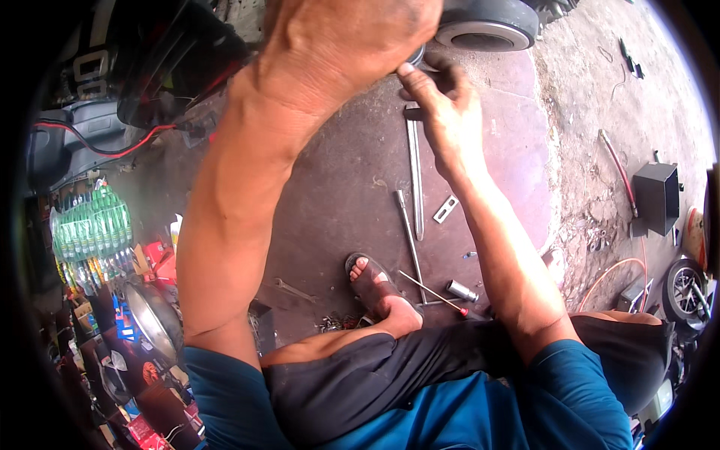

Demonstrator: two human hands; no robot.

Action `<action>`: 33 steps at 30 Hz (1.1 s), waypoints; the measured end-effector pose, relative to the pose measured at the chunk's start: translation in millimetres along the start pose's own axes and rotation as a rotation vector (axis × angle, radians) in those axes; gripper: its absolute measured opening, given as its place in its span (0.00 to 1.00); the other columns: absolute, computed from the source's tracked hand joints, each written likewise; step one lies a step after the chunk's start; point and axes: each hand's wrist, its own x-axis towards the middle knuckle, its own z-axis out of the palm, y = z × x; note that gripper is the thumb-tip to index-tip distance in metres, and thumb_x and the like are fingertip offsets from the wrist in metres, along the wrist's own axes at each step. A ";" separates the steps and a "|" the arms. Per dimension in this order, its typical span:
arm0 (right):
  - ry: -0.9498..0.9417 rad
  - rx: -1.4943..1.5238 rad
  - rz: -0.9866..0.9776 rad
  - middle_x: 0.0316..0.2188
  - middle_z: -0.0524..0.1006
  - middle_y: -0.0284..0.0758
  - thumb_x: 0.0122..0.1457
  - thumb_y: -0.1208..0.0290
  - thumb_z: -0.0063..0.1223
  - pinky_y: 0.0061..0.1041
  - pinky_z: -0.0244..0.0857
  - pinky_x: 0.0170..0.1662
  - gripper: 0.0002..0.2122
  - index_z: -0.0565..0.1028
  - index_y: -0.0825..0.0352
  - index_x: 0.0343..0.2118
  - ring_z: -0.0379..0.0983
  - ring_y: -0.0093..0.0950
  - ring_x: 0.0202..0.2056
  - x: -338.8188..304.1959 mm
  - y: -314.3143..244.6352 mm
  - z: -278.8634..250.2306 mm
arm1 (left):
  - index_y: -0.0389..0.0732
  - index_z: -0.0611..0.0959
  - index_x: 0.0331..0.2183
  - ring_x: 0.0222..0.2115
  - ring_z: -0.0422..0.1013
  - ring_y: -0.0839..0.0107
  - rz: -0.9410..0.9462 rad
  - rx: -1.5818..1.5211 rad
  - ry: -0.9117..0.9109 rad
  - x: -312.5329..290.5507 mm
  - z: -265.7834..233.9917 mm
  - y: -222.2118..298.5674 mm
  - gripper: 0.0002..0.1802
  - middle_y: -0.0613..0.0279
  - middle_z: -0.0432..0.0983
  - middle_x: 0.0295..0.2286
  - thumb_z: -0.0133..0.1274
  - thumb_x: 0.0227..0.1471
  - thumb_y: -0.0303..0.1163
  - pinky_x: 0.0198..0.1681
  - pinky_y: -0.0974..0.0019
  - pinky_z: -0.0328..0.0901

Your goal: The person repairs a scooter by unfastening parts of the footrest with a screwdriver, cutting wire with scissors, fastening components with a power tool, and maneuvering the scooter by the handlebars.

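My left hand [349, 41] is raised at the top edge, its back toward me; its fingers are hidden or out of the picture. Just right of it my right hand [448, 105] has its thumb and fingers curled together beside a small dark rounded part [415, 56], mostly covered by the hands. What lies in its grip cannot be made out. Close beyond both hands is a black-tired wheel [487, 30] with a pale rim. Below the right hand a long flat metal bar [416, 180] lies on the floor.
On the floor are a long socket wrench [407, 225], a slotted metal plate [445, 210], a red-tipped thin rod [435, 292], a socket [461, 290] and a spanner [295, 291]. A black box [656, 199] stands right. Hanging green packs [91, 223] and a metal bowl [154, 319] are left.
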 end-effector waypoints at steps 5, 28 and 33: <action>-0.152 0.232 0.163 0.35 0.78 0.41 0.55 0.64 0.61 0.24 0.71 0.35 0.19 0.73 0.76 0.42 0.76 0.27 0.33 9.5 -3.4 2.5 | 0.35 0.77 0.33 0.24 0.73 0.66 -0.103 -0.152 -0.187 -2.2 -8.5 -6.2 0.04 0.55 0.76 0.22 0.51 0.54 0.26 0.30 0.65 0.67; -0.078 0.342 0.181 0.25 0.77 0.39 0.51 0.71 0.61 0.23 0.69 0.30 0.16 0.71 0.78 0.37 0.74 0.25 0.24 13.9 -3.0 4.0 | 0.38 0.78 0.21 0.17 0.67 0.73 -0.628 -1.019 0.457 -1.6 45.2 12.3 0.17 0.64 0.72 0.17 0.56 0.54 0.39 0.24 0.70 0.61; -0.126 0.356 0.172 0.26 0.77 0.39 0.51 0.69 0.61 0.23 0.69 0.30 0.16 0.71 0.76 0.37 0.74 0.25 0.25 16.6 0.0 7.1 | 0.41 0.70 0.16 0.16 0.61 0.73 -0.420 -1.118 -0.324 -0.3 19.7 -7.8 0.23 0.66 0.61 0.13 0.51 0.58 0.42 0.26 0.66 0.62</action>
